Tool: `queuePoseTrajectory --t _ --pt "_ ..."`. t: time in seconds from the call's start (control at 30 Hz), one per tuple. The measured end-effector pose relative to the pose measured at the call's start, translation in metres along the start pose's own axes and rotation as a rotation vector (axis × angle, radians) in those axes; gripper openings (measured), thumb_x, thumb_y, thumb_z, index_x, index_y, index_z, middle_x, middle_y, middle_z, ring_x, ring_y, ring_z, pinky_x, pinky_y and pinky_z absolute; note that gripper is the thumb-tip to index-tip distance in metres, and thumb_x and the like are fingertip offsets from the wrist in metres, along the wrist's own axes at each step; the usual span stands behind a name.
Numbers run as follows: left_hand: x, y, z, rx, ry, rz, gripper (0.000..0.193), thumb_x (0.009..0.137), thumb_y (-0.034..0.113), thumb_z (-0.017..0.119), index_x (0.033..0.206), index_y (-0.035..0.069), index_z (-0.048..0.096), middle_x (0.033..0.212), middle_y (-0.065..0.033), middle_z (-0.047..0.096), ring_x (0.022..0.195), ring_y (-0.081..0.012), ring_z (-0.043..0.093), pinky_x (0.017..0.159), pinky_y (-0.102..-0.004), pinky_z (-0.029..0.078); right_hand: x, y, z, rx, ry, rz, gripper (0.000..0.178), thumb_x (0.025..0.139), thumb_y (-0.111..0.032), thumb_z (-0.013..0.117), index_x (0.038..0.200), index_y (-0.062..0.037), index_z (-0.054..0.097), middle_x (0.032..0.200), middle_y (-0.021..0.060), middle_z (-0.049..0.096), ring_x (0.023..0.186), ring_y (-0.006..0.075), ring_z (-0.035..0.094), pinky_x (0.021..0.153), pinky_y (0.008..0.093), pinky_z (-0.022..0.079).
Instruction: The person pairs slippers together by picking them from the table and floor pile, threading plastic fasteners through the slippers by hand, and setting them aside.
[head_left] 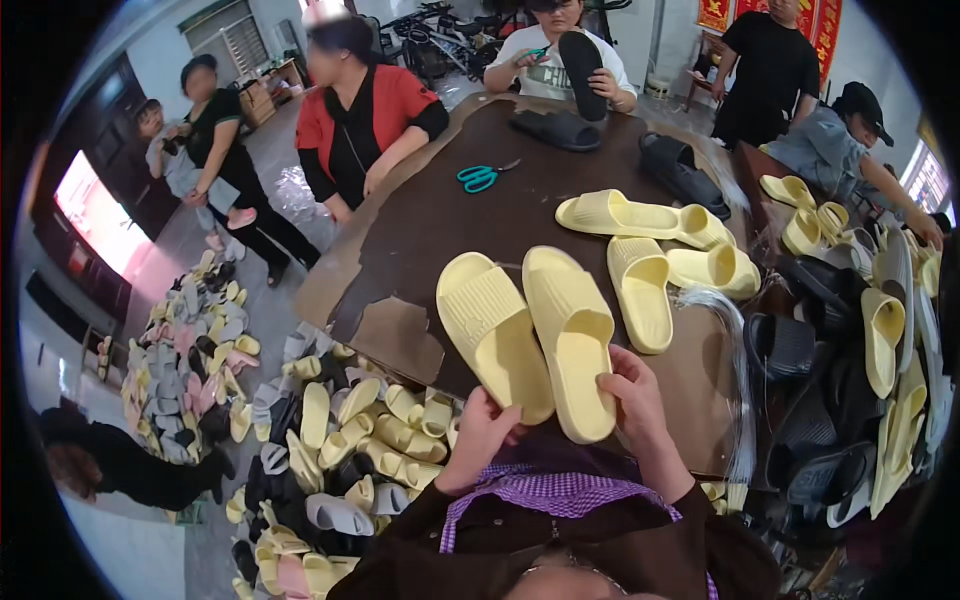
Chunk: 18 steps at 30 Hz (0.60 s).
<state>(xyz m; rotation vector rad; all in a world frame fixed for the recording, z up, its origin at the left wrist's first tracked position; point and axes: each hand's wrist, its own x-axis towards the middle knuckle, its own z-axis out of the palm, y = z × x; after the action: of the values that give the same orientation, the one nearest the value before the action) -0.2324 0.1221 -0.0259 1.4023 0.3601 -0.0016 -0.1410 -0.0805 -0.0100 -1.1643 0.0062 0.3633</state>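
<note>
held slippers (513, 365), toes away, long axes leaning left

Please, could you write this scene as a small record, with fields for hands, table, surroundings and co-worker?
left hand: holds the left yellow slide slipper by its heel end
right hand: holds the right yellow slide slipper near its heel
table: more yellow slide slippers, black slippers, teal-handled scissors
floor, left: large heap of mixed slippers
co-worker across table: holds a black slipper sole outward
</note>
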Motion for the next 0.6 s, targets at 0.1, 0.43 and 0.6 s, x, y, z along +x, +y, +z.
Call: queuePoseTrajectory --t 0.1,0.43,0.6 --pt "0.005 -0.007 0.013 -0.009 -0.064 0.048 0.034 0.086 0.012 0.061 0.113 -0.002 0.045 0.088 -0.0095 0.061 0.063 -0.0135 0.059 0.054 -0.0233 0.049 -0.002 0.011 0.017 0.022 -0.062 -0.008 0.049 0.075 0.001 0.061 0.121 0.0063 0.048 0.107 0.0115 0.06 0.096 0.0182 0.06 0.086 0.0301 0.048" --pt "0.024 -0.025 0.021 -0.181 -0.191 0.102 0.022 0.093 0.008 0.051 0.114 0.001 0.049 0.088 -0.0068 0.06 0.069 -0.0143 0.06 0.056 -0.0237 0.051 0.021 -0.001 0.008 0.027 -0.065 0.075 0.05 0.073 -0.004 0.064 0.118 0.0063 0.046 0.109 0.0139 0.057 0.098 0.0207 0.058 0.087 0.0319 0.047" --pt "0.044 -0.025 0.015 0.041 -0.167 0.229 0.015 0.094 0.01 0.049 0.105 0.0 0.053 0.085 -0.0069 0.059 0.065 -0.0117 0.058 0.055 -0.0227 0.05 0.049 -0.062 -0.028 0.065 -0.019 -0.139 0.038 0.074 -0.009 0.065 0.108 0.0049 0.054 0.096 0.0126 0.06 0.086 0.019 0.06 0.075 0.031 0.051"
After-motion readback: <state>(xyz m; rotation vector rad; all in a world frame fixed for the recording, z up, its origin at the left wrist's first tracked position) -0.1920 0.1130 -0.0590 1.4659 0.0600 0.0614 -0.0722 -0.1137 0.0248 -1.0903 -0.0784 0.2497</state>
